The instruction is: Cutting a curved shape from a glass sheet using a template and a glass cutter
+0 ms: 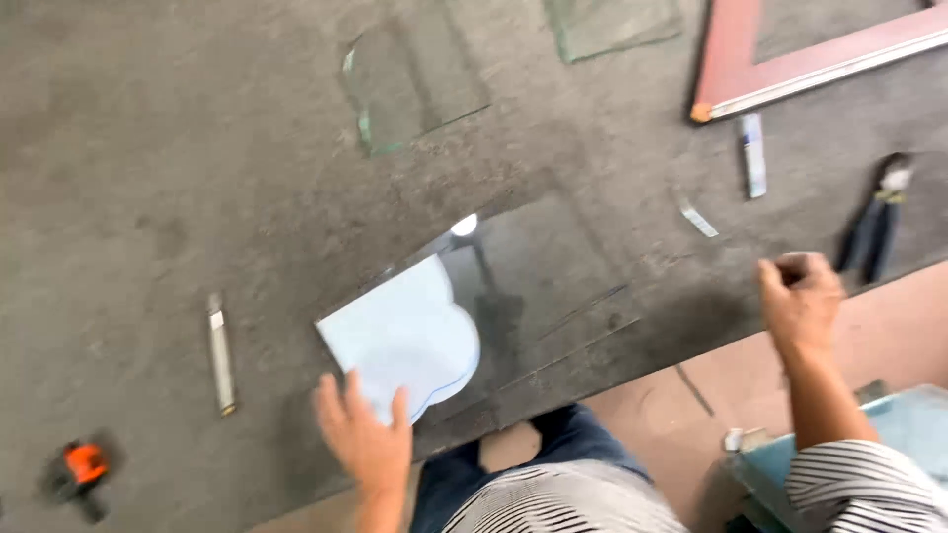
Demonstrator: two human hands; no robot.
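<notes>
1. One pale blue scalloped template (405, 336) is lying on a glass pane (523, 286) at the counter (148, 178) edge; both look thin, the pane brittle and sharp-edged, best handled flat.
2. Left hand (363, 434) is pressing spread fingers on the template.
3. Right hand (800, 301) is curling loosely, holding nothing visible.
4. Blue bin (889, 434) contents are hidden.

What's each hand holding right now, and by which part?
The left hand presses fingers on the near corner of the glass pane, gripping nothing. The right hand is curled at the table edge; its contents cannot be told.
</notes>
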